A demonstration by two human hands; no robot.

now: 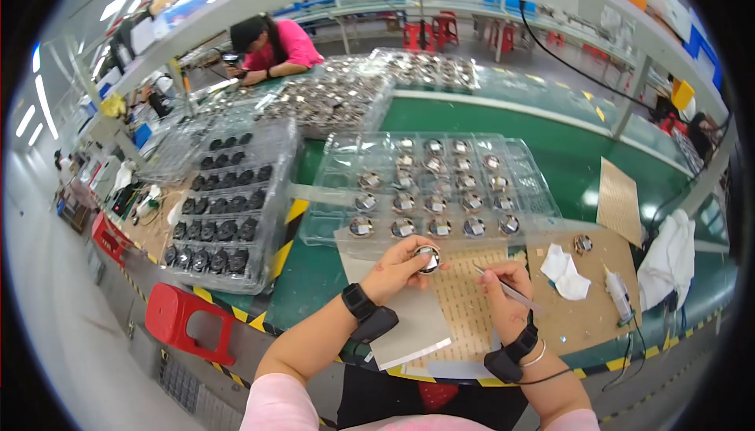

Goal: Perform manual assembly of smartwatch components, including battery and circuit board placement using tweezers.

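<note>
My left hand (393, 270) pinches a small round watch module (427, 259), silvery with a white patch on its face, between thumb and fingers. In my right hand (510, 289) is a pair of tweezers (522, 300), its tips angled up and left toward the module but apart from it. Below both hands lies a tan sheet (465, 299) with rows of small marks, beside a pale paper sheet (409, 322). Just beyond, a clear plastic tray (528, 165) holds rows of similar round modules.
Black watch cases fill a clear tray (277, 187) on the left. A white wipe (565, 272), a loose round module (583, 244) and a white pen-like tool with a cable (618, 297) lie at right, near a white cloth (667, 262). A co-worker (287, 46) sits across; a red stool (185, 322) stands left.
</note>
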